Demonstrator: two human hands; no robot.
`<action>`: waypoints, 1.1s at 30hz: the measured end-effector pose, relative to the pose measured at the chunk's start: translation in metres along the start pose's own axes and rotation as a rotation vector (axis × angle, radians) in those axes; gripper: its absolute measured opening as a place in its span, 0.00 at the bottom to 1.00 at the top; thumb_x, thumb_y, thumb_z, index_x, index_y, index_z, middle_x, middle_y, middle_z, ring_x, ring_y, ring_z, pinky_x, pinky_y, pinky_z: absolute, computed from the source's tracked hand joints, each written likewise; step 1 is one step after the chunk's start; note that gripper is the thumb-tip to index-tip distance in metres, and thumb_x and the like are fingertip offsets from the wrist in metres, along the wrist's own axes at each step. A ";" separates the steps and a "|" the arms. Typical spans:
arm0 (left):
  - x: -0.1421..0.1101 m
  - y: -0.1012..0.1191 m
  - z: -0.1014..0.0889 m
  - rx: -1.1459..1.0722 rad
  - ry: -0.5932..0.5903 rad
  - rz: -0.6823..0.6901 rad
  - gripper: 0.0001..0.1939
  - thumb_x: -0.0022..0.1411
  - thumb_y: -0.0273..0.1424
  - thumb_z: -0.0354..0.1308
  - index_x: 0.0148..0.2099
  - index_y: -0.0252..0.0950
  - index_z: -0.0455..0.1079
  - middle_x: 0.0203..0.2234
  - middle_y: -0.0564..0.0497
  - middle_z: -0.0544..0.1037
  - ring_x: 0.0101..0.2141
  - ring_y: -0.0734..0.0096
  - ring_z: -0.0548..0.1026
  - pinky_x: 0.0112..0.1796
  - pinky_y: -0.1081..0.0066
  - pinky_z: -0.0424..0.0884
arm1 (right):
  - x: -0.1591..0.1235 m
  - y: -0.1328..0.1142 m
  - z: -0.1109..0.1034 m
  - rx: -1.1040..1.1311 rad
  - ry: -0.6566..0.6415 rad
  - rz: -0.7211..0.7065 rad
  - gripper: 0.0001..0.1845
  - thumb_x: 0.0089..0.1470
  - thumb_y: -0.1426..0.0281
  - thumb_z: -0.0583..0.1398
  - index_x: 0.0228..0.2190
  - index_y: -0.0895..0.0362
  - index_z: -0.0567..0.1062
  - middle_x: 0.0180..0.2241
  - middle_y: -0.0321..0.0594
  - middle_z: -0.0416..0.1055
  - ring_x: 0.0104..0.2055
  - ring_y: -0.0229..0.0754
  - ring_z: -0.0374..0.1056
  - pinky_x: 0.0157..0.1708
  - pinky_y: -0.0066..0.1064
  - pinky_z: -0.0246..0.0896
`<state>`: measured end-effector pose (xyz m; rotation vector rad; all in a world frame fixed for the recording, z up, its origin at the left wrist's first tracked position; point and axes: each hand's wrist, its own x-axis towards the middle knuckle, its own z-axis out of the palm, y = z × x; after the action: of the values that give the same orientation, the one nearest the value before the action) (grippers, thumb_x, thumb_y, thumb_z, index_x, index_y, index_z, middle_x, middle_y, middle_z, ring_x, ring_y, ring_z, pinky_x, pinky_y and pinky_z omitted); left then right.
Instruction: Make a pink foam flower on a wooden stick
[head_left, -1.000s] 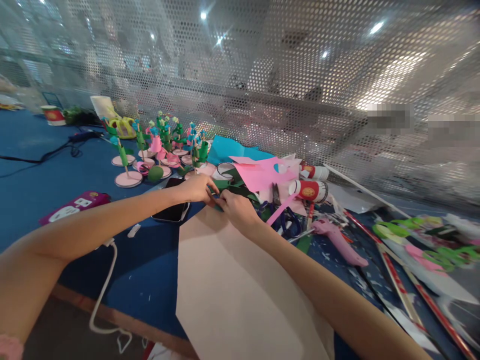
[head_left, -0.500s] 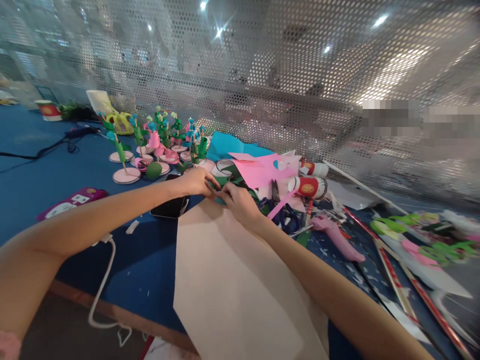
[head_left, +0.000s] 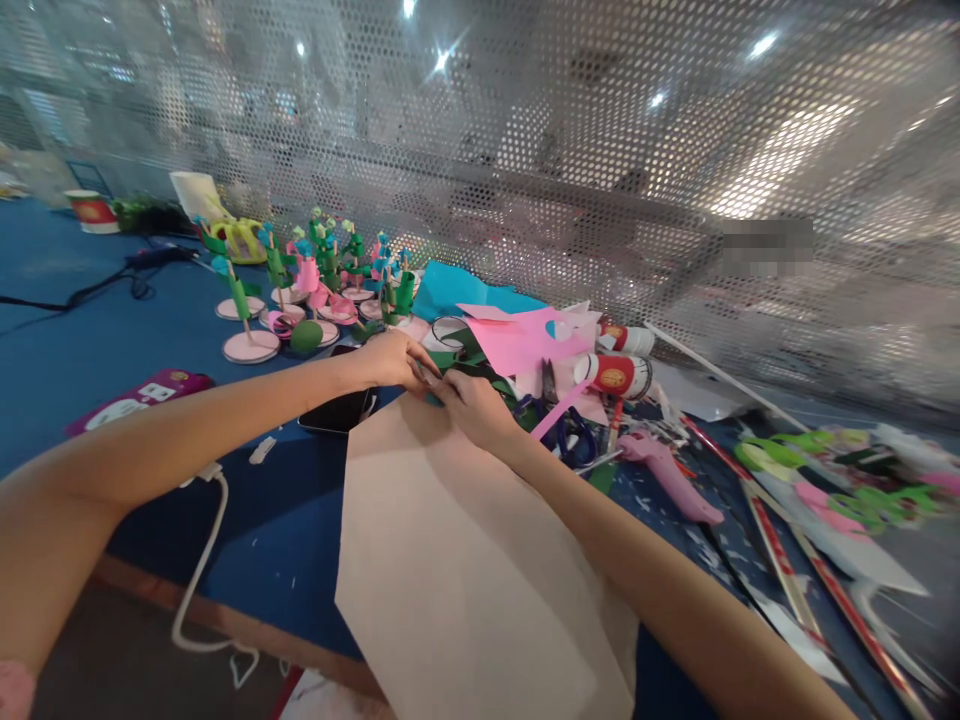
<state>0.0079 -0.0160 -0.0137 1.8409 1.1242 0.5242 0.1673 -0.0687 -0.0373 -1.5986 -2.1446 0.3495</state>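
Note:
My left hand and my right hand meet above the far end of a large pale sheet of paper. Their fingers are pinched together on a small teal piece of paper, mostly hidden by the fingertips. Below my left wrist lies a black phone. Beyond my hands are green paper scraps, a pink paper sheet and a blue paper sheet. Dark-handled scissors rest to the right of my right hand.
Several paper flowers on round bases stand at the back left. A pink glue gun and paper cups lie on the right. A white cable hangs over the near edge. A perforated metal screen borders the back.
Both hands stay together over the pale sheet, their fingers shifting slightly around the small teal piece. The pale sheet's near part has shifted slightly left in view.

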 end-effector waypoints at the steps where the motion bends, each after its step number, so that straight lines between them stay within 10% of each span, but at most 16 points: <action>1: 0.000 0.000 0.000 -0.004 -0.002 0.000 0.21 0.34 0.19 0.65 0.37 0.30 0.77 0.21 0.50 0.79 0.29 0.65 0.78 0.31 0.74 0.72 | 0.000 0.000 0.000 -0.002 -0.002 -0.007 0.18 0.61 0.63 0.49 0.23 0.56 0.67 0.22 0.38 0.67 0.23 0.37 0.59 0.23 0.26 0.43; 33: 0.001 -0.001 -0.001 0.109 0.007 0.009 0.17 0.36 0.21 0.66 0.34 0.31 0.77 0.19 0.51 0.78 0.26 0.68 0.76 0.29 0.74 0.71 | 0.004 0.007 0.007 0.337 0.093 -0.096 0.17 0.51 0.59 0.55 0.18 0.56 0.62 0.16 0.32 0.58 0.21 0.33 0.51 0.21 0.27 0.44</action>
<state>0.0074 -0.0144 -0.0143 1.9401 1.1696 0.4838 0.1686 -0.0627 -0.0453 -1.2937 -1.9611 0.5606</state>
